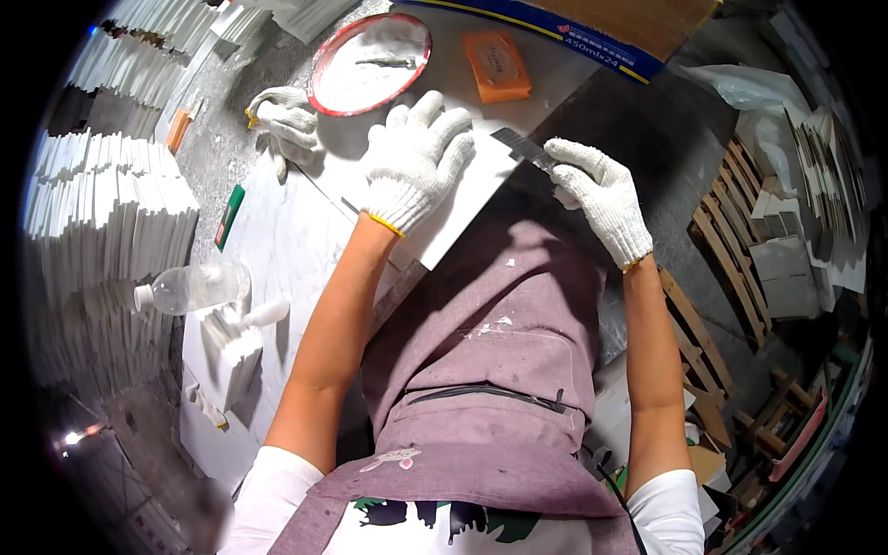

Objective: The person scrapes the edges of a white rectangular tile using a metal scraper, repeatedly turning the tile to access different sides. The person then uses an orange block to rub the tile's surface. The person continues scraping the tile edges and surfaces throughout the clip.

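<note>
My left hand (416, 162), in a white knitted glove, lies with fingers outstretched on a white flat panel (467, 205), near its far side. My right hand (601, 190), gloved the same way, pinches a thin grey scraper blade (521, 146). The blade reaches left to the panel's right corner; whether it touches the panel I cannot tell. Beyond my left hand stands a red-rimmed bowl (372, 65) of white paste, with a dark-edged tool lying in it. To its right is an orange packet (497, 65).
Bunched spare gloves (285, 127) lie left of the bowl. A green strip-shaped object (229, 217), a clear bottle (199, 287) and a small white stack (227, 351) are on the marbled table (287, 240). Tall white panel stacks (111, 203) stand left, a blue-edged carton (592, 32) far, wooden pallets (735, 231) right.
</note>
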Tool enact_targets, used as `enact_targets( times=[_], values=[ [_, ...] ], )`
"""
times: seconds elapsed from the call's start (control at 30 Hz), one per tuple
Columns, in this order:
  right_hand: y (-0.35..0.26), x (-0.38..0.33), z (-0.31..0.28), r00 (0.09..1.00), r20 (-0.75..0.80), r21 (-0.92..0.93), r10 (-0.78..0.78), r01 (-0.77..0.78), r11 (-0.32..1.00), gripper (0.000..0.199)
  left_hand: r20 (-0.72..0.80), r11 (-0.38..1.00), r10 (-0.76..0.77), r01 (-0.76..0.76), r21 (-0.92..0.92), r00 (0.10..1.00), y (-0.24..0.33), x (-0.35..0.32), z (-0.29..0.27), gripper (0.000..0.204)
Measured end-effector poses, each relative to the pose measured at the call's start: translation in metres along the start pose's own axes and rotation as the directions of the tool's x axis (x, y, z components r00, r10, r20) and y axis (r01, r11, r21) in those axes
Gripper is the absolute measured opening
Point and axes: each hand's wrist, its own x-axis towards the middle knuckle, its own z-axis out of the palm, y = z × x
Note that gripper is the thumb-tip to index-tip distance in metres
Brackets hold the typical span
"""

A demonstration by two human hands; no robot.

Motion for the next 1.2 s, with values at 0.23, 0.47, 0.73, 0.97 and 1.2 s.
enact_targets(
  times=[0.23,0.47,0.73,0.97,1.2],
  values=[
    [-0.015,-0.008,0.014,0.996,-0.050,0.033,0.078,-0.077,0.997,0.029,-0.219,0.975,-0.053,0.004,-0.220,0.974,0.000,-0.009,0.001,0.028],
    [-0.016,-0.044,0.047,0.996,-0.088,0.118,-0.004,0.014,0.993,0.034,0.651,-0.143,-0.389,0.655,-0.742,0.652,0.069,-0.019,-0.048,0.023],
    [-0.020,-0.058,0.053,0.997,-0.069,0.053,-0.025,0.029,0.998,0.038,0.672,-0.002,-0.229,0.690,-0.724,0.704,0.067,-0.025,-0.046,0.019],
    [-0.025,-0.067,0.052,0.991,-0.124,0.094,0.046,-0.034,0.995,0.035,0.601,0.253,-0.175,0.626,-0.738,0.779,0.066,-0.037,-0.057,0.015],
    [-0.022,-0.067,0.039,0.975,-0.212,0.112,0.069,-0.046,0.993,0.034,0.683,0.660,0.102,0.464,-0.590,0.723,0.075,-0.060,-0.069,0.017]
  ],
)
